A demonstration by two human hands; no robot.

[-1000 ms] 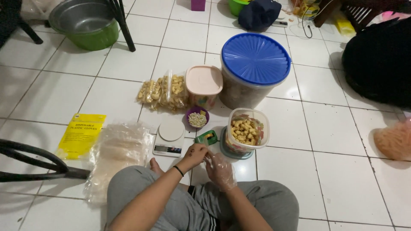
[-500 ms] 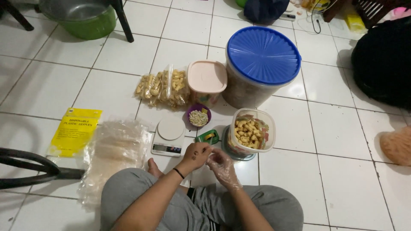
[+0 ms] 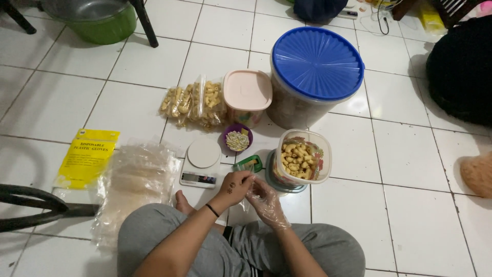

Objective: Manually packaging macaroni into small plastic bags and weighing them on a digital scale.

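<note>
I sit cross-legged on a white tiled floor. My right hand [image 3: 266, 203] wears a thin clear plastic glove, its fingers loosely apart and holding nothing. My bare left hand [image 3: 233, 187], with a dark band at the wrist, pinches the glove at the right hand's fingertips. Just beyond the hands stand a white kitchen scale [image 3: 201, 163], a small green packet [image 3: 247, 164] and an open clear tub of yellow macaroni snacks [image 3: 301, 159]. A small purple bowl [image 3: 237, 139] of snacks sits behind the scale.
Farther back are a pink-lidded box [image 3: 248, 92], a big blue-lidded tub [image 3: 315, 64] and filled snack bags [image 3: 192, 102]. Clear plastic bags [image 3: 136, 184] and a yellow glove pack [image 3: 88, 158] lie left. A black chair leg [image 3: 36, 208] and a green basin [image 3: 97, 23] stand nearby.
Both hands stay together over my lap, the left still working the glove on the right. The view has shifted slightly; the things on the floor have not moved.
</note>
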